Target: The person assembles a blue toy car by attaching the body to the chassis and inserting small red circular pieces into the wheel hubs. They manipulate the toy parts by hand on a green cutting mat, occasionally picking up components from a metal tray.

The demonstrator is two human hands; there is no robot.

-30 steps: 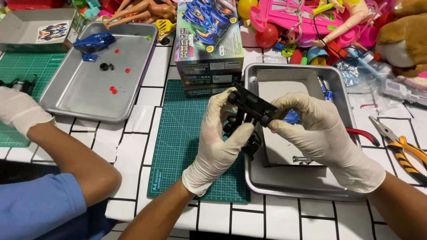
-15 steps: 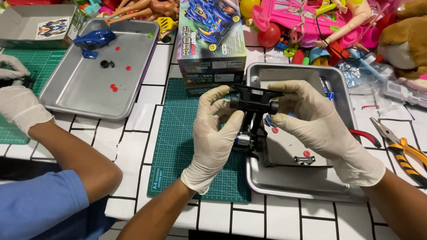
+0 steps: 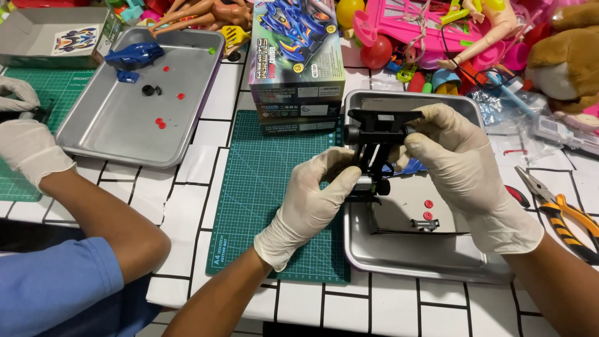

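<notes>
We hold black plastic toy-car chassis [image 3: 374, 153] upright, long axis vertical, over steel tray [image 3: 430, 259]; left gloved hand [image 3: 309, 206] clamped low, right gloved hand [image 3: 458, 168] clamped high.

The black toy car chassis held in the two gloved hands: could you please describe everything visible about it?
The black toy car chassis looks like moulded plastic, without a body shell. It is held upright on end above the metal tray, a flat crosspiece at its top and a small silvery motor-like part near its lower end. The left hand grips its lower part and the right hand pinches its upper right side. Both hands wear white gloves. It touches nothing else.
</notes>
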